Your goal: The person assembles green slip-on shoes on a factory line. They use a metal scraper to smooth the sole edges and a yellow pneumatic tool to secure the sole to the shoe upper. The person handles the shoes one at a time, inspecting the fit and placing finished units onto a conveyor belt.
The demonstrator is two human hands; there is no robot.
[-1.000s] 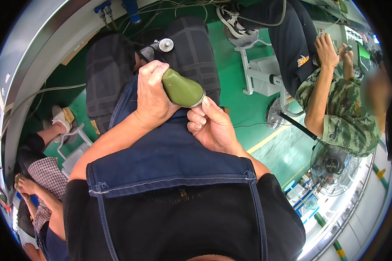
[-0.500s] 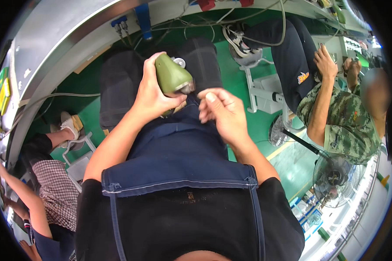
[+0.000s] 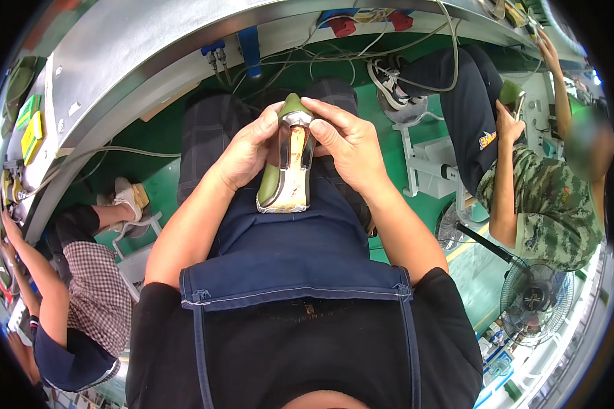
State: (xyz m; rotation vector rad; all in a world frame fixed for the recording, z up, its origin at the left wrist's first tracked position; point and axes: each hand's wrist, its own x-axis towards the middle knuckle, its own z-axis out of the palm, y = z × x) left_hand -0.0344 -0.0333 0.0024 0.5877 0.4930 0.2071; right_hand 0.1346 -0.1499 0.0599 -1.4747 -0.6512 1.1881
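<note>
A green shoe upper sits above my lap with its underside turned up, showing a tan insole strip and dark and silvery edges. The narrower green end points away from me and the broad end lies toward my apron. My left hand wraps the shoe's left side, its fingertips near the far end. On the other side my right hand grips the same end, thumb pressed along the rim. Some fingers of both hands are hidden behind the shoe.
A metal workbench edge curves across the front left, with cables hanging beneath. A co-worker in a camouflage shirt sits at right, holding a green piece, near a fan. Another person in checked clothing sits at left.
The shoe has been turned so its underside shows. My right hand, apart from it before, now grips it alongside my left. The right co-worker's arm has reached up to the bench.
</note>
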